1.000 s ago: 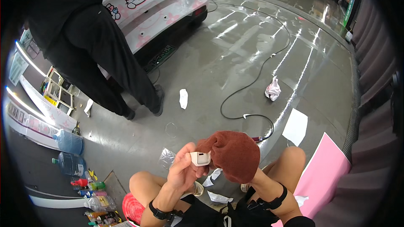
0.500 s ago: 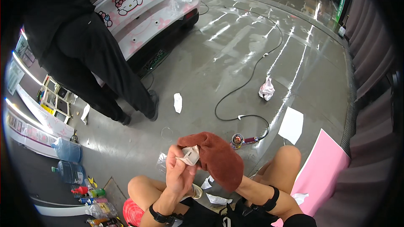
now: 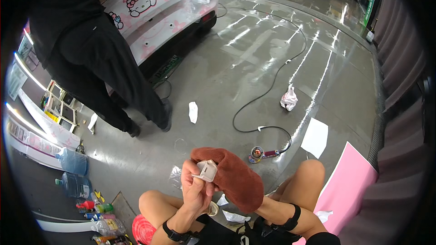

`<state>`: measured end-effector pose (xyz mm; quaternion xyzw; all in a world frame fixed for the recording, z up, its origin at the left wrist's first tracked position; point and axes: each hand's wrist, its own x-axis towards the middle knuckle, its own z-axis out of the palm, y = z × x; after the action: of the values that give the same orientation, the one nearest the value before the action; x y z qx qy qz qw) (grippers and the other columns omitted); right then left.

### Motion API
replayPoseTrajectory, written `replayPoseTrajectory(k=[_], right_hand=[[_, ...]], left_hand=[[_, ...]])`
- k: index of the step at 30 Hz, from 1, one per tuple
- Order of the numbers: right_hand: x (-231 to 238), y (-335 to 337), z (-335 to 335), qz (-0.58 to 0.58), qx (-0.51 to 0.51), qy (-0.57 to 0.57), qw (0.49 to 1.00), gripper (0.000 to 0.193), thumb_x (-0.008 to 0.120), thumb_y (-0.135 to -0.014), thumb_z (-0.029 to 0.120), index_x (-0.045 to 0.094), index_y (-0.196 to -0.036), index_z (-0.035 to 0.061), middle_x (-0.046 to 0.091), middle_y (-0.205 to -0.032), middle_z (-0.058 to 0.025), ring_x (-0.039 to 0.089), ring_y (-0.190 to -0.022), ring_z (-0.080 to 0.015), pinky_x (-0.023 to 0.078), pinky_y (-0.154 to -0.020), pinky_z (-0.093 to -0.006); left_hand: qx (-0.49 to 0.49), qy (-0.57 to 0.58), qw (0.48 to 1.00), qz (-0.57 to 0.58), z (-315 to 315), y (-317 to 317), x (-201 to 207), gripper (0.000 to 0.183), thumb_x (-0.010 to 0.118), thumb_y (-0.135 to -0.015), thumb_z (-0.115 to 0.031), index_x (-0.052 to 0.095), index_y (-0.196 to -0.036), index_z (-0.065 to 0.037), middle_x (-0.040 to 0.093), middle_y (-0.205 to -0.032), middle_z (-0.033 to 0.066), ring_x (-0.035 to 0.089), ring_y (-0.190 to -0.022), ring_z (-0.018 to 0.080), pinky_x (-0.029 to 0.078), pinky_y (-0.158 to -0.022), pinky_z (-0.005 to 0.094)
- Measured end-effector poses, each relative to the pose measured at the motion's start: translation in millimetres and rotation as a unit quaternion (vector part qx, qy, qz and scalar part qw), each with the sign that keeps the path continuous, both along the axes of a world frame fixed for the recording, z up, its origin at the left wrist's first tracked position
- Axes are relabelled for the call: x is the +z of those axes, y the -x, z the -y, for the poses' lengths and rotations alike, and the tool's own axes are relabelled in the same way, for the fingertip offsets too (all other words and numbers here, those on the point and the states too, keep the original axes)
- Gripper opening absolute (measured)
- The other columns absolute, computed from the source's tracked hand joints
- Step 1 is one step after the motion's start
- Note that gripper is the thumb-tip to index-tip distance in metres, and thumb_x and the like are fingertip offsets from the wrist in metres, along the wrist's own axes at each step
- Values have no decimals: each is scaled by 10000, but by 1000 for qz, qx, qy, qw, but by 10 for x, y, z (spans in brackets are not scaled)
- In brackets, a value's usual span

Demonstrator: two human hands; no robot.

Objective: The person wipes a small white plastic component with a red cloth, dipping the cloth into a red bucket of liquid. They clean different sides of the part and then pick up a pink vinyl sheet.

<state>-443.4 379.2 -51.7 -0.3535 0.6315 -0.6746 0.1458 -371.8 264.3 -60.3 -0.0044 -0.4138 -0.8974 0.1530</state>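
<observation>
In front of my knees, my left hand (image 3: 194,190) pinches a small whitish plastic piece (image 3: 207,171) with a slot in its face. A reddish-brown towel (image 3: 238,181) wraps over my right hand and hides its fingers; only the right wrist (image 3: 264,208) comes out below. The towel's edge lies against the plastic piece and the left fingers. What the covered fingers press on cannot be seen.
A person in dark clothes (image 3: 86,50) stands by a pink-and-white cartoon-wrapped car (image 3: 150,31). A corded tool (image 3: 256,154) lies on the floor with its cable. Around are paper scraps (image 3: 193,112), a white sheet (image 3: 314,137), a pink panel (image 3: 347,181), water jugs (image 3: 76,185) and bottles.
Both hands, with the plastic piece and the towel, have dropped slightly. The piece is tilted a little more upright. The standing person's arm has shifted slightly.
</observation>
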Motion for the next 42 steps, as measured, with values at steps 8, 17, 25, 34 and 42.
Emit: replayPoseTrajectory(k=[8,17,25,34,42], right_hand=[[326,-25,-75,66,-15,22,997,498,684,-763,67,568,-1246,28,644,-1038,-122,640,-827,-238,524,-779,-323],[355,-53,-113,276,77,47,957,458,689,-856,70,555,-1293,28,659,-1057,-79,627,-844,-107,537,-713,-241],[133,-48,-50,222,77,-4,972,368,682,-852,75,632,-1216,52,662,-1136,-76,637,-943,-151,524,-801,-270],[153,-69,10,132,65,7,989,467,715,-840,154,579,-1278,65,687,-1017,-37,629,-855,-148,524,-833,-343],[120,-76,-72,160,102,-48,981,448,690,-880,168,561,-1294,54,653,-1081,-61,614,-953,-182,501,-907,-341]], left_hand=[[24,16,999,-13,52,-57,-145,315,718,-911,-169,424,-981,-80,628,-855,139,571,-511,125,478,-463,233],[-25,-25,998,-48,73,-85,-86,323,701,-925,-192,404,-993,-85,625,-842,149,594,-528,139,581,-564,304],[-5,47,998,-43,86,-128,-108,365,694,-924,-293,375,-988,-126,611,-1088,188,530,-453,103,587,-505,302],[8,-15,999,-33,136,-168,-95,332,700,-925,-228,404,-954,-82,614,-911,166,605,-537,164,597,-583,319],[13,39,999,-20,139,-193,-90,407,732,-891,-333,397,-956,-112,579,-1151,150,619,-634,130,578,-521,295]])
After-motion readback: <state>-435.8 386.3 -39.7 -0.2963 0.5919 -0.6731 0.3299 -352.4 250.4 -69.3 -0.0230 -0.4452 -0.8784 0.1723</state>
